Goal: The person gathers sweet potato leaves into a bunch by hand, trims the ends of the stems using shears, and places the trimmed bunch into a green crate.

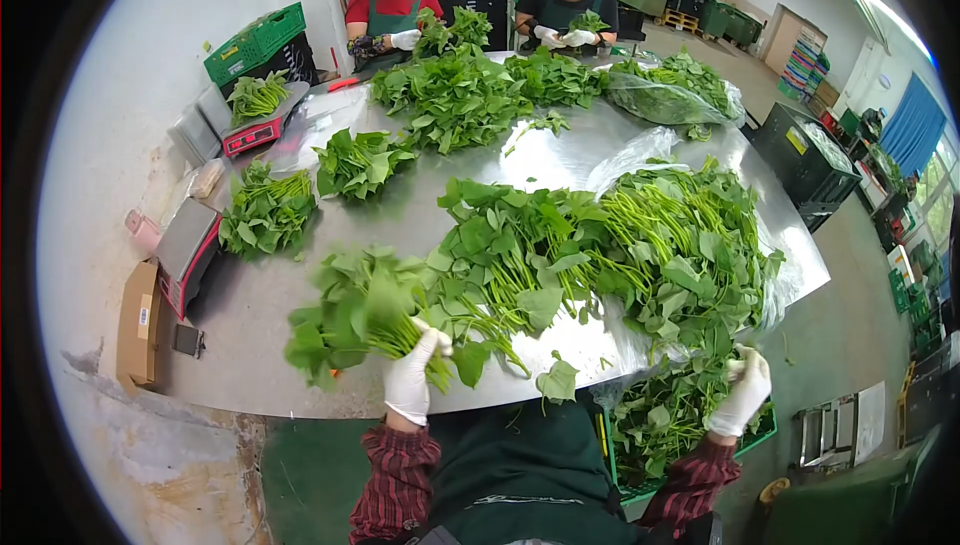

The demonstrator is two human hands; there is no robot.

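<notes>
In the head view, my gloved left hand point(410, 380) is closed around the stems of a bunch of leafy greens point(355, 310), held over the near edge of the metal table; its leaves are blurred and point up and left. My gloved right hand point(742, 390) is above the right side of a green crate point(640, 490) filled with leafy stems, its fingers curled in; what they hold, if anything, is hidden. A large pile of leafy greens point(680, 235) lies partly on clear plastic, spreading left toward my left hand.
Separate bunches point(265, 210) lie on the left of the metal table point(350, 230). Scales point(265, 130) stand along its left edge, one loaded with greens. Two co-workers point(570, 5) handle greens across the table. A filled plastic bag point(670, 95) lies far right.
</notes>
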